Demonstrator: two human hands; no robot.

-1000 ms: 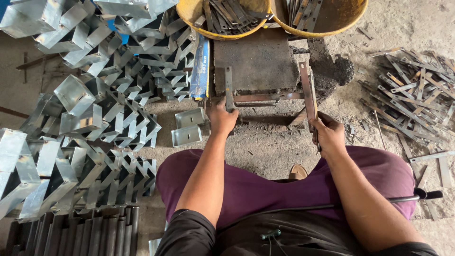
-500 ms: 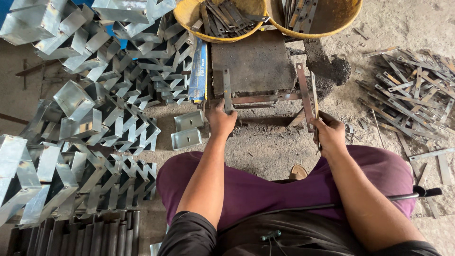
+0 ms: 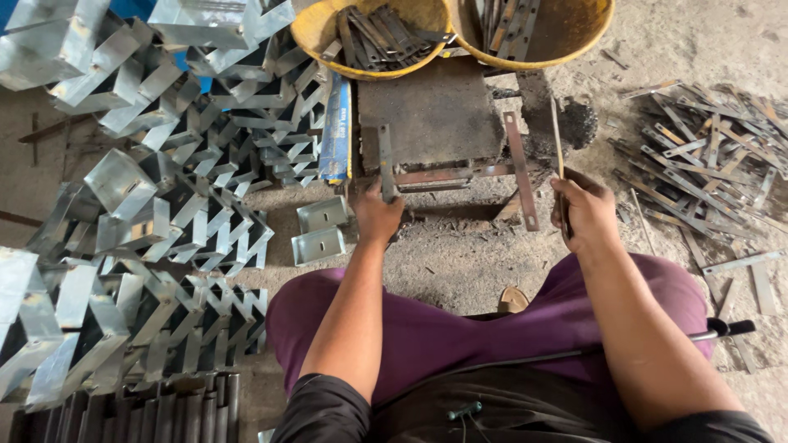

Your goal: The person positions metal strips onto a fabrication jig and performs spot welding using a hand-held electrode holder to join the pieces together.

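Hands work at the dark square steel block (image 3: 427, 115). Left hand (image 3: 377, 215) is curled round the near end of a flat grey metal strip (image 3: 386, 162) lying on the block's front edge. Right hand (image 3: 584, 213), right of the block, pinches a thin upright metal rod (image 3: 556, 139); its fingertips are hidden. Two yellow tubs (image 3: 328, 41) beyond the block are cut off. Bare gritty floor (image 3: 460, 254) lies open in front of it.

Folded brackets (image 3: 164, 205) were bright, glossy galvanized sheet metal. Flat strips (image 3: 706, 156) were dull, rusty steel. Work block (image 3: 427, 115) looked rough, dark, matt. Buckets (image 3: 328, 33) were scuffed yellow plastic. Trousers (image 3: 460, 328) were matt purple cloth.
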